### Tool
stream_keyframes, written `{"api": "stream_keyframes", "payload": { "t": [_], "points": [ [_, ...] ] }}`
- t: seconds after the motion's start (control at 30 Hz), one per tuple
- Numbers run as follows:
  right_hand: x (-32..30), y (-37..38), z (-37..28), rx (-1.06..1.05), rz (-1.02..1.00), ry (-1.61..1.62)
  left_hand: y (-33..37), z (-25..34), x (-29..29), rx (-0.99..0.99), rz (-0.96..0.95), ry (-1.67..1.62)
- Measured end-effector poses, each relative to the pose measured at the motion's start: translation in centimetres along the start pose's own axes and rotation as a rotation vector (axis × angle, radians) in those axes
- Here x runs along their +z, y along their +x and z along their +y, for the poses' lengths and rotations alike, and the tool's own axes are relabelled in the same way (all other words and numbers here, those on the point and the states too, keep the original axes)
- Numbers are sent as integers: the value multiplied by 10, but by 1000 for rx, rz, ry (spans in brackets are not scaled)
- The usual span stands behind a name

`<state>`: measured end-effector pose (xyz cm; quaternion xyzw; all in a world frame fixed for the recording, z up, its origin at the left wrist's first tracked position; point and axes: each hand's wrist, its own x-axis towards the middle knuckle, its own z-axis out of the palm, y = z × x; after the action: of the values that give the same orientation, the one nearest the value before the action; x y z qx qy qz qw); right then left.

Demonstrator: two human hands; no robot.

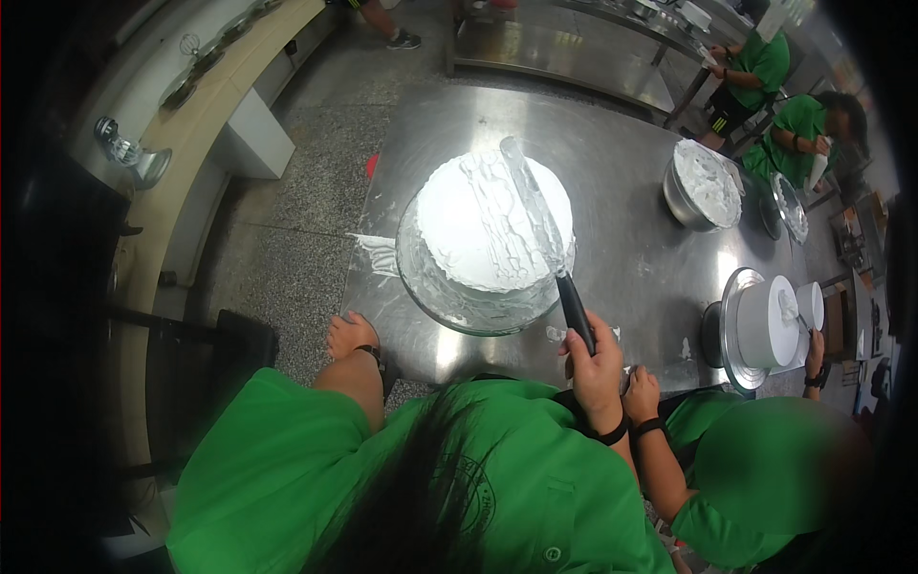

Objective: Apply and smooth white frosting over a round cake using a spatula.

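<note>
A round cake [449, 215], coated in white cream, sits on a glass turntable [478, 319] smeared with cream. Cream on its top has rough ridges. My right hand [595, 368] is closed around the black handle of a palette knife [537, 206]. The knife's cream-streaked blade lies across the right part of the cake's top, its tip at the far edge. My left hand [352, 335] is beside the table's near left corner, off the turntable. Its fingers are curled in, and nothing shows in them.
Cream smears the steel table [612, 163] left of the turntable. A metal bowl of cream [703, 187] stands at right. Close on my right, a co-worker's hand [641, 392] is at the table edge; that person works on another white cake [768, 323]. Other people stand beyond.
</note>
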<state>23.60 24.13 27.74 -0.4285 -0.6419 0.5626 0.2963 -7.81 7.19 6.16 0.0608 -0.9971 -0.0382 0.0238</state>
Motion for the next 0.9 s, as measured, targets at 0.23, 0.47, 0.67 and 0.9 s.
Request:
{"api": "stream_keyframes", "payload": {
  "t": [0.23, 0.47, 0.67, 0.9],
  "points": [
    [-3, -8, -1, -201, 210, 116, -3, 3, -4, 11, -7, 9],
    [-6, -2, 4, -248, 184, -143, 0, 2, -2, -10, -28, 8],
    [-7, 0, 2, -179, 210, -191, 0, 1, 2, 0, -5, 1],
    [-7, 2, 6, -194, 216, -269, -1, 2, -4, -6, -23, 2]
  ]
}}
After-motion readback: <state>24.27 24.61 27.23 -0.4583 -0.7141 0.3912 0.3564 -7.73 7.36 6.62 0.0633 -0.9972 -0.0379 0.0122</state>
